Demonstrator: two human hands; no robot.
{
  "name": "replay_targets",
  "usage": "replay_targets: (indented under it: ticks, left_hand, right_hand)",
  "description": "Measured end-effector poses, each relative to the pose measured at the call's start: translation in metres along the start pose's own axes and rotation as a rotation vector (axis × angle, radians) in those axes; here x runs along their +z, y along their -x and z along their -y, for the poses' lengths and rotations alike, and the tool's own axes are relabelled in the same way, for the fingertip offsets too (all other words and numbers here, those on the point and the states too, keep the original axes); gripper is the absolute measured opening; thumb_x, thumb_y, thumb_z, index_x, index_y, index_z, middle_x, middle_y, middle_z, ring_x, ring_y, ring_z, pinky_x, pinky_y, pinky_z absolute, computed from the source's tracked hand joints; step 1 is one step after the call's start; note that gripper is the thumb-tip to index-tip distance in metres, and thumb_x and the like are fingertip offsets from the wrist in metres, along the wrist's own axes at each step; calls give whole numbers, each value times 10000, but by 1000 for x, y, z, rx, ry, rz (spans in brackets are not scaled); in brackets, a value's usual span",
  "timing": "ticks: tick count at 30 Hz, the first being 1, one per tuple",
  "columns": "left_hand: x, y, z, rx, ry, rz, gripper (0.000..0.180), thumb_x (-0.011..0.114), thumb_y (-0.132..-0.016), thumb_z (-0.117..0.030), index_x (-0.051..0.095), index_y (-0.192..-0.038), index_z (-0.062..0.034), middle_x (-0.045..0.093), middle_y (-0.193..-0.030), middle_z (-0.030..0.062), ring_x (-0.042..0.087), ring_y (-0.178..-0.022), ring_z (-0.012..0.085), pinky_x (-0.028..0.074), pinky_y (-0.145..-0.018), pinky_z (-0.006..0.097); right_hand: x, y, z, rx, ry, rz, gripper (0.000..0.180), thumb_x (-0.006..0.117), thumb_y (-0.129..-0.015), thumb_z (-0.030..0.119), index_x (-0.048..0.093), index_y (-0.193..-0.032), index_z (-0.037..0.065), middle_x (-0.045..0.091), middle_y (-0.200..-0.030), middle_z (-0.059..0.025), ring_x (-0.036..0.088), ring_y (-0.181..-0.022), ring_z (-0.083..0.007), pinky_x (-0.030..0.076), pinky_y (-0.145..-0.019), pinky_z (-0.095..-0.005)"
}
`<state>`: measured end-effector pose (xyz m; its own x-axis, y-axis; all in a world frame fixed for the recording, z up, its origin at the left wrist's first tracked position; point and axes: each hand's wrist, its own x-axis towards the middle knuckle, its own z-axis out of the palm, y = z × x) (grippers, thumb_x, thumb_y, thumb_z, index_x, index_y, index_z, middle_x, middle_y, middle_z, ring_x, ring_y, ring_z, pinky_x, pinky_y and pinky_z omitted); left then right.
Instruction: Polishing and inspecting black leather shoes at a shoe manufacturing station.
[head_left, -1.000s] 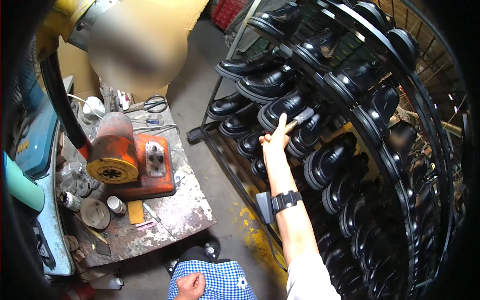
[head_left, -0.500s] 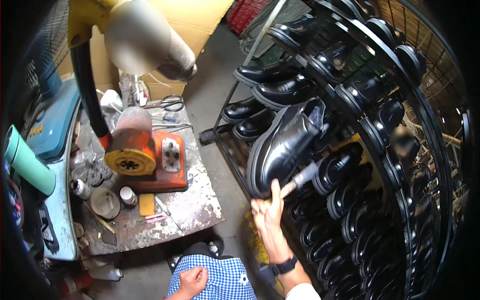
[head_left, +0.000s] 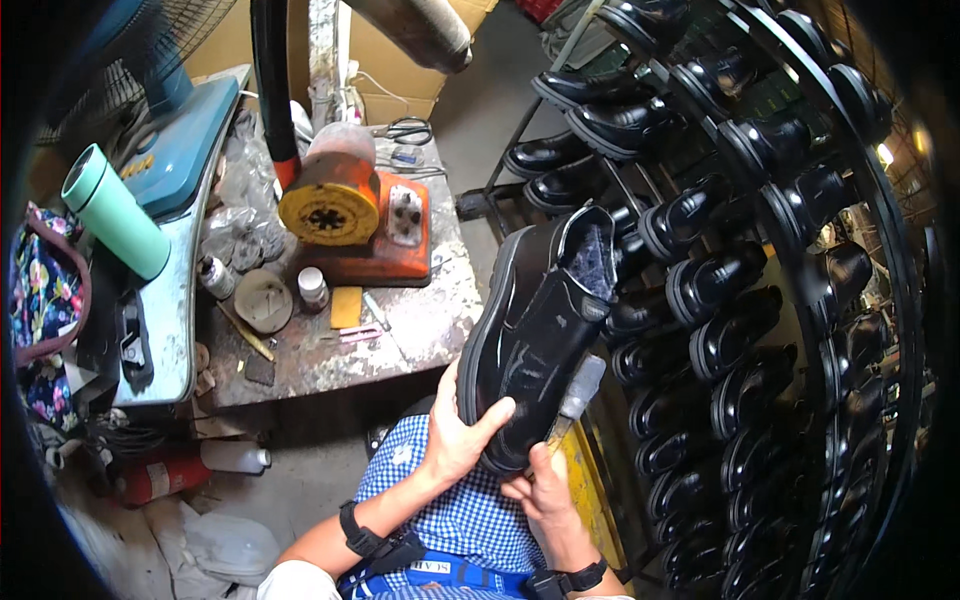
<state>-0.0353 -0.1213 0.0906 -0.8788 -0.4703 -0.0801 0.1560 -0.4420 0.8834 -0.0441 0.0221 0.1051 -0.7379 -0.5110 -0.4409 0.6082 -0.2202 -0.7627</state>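
A black leather shoe [head_left: 535, 330] is held upright over my lap, sole turned left, opening at the top. My left hand [head_left: 462, 430] grips its lower end from the left, thumb across the upper. My right hand [head_left: 540, 490] is under the shoe's heel end and also holds a small tool with a wooden handle and a grey metal head [head_left: 578, 392]. Both forearms come in from the lower edge, each with a dark wrist strap.
A metal rack [head_left: 790, 290] full of black shoes fills the right side. To the left stands a worn bench [head_left: 400, 335] with an orange machine [head_left: 345, 215], small jars, scissors [head_left: 405, 130], a mint green bottle [head_left: 115, 210] and a blue fan base.
My right hand pulled one shoe off the rack and brought it down to my lap. My left hand rose from my knee and took hold of the shoe.
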Motion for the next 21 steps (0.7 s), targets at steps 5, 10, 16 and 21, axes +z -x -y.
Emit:
replay_targets:
  ticks: [5, 10, 16, 21]
  left_hand:
    - [-10, 16, -2, 53, -213, -70, 685, 719, -716, -93, 347, -1271, 59, 539, -1138, 130, 531, -1026, 168, 415, -908, 288]
    - [-14, 37, -7, -45, -407, -45, 686, 727, -692, -81, 371, -1264, 50, 551, -1121, 126, 534, -1024, 167, 414, -906, 284]
    - [-8, 51, -1, -57, -459, 14, 713, 736, -685, -94, 362, -1279, 34, 550, -1140, 127, 541, -1026, 170, 421, -898, 283]
    - [-14, 50, 8, 97, -607, 48, 736, 737, -675, -180, 361, -1283, -6, 628, -1008, 169, 641, -886, 234, 499, -786, 300]
  right_hand:
    - [-36, -4, 31, -615, 674, -467, 358, 599, -803, 62, 504, -1143, 6, 574, -942, -34, 491, -643, -25, 389, -517, -152]
    - [-8, -16, 84, -635, 709, -326, 500, 680, -696, -24, 518, -1168, -14, 548, -1116, -45, 513, -918, -67, 393, -745, -167]
    - [-32, -22, 93, -252, 871, -89, 216, 706, -706, -5, 627, -906, -24, 630, -818, -6, 550, -716, -64, 457, -675, -214]
    - [-33, -18, 83, -337, 678, -114, 144, 703, -717, -15, 638, -845, -19, 633, -784, -14, 554, -695, -67, 463, -642, -225]
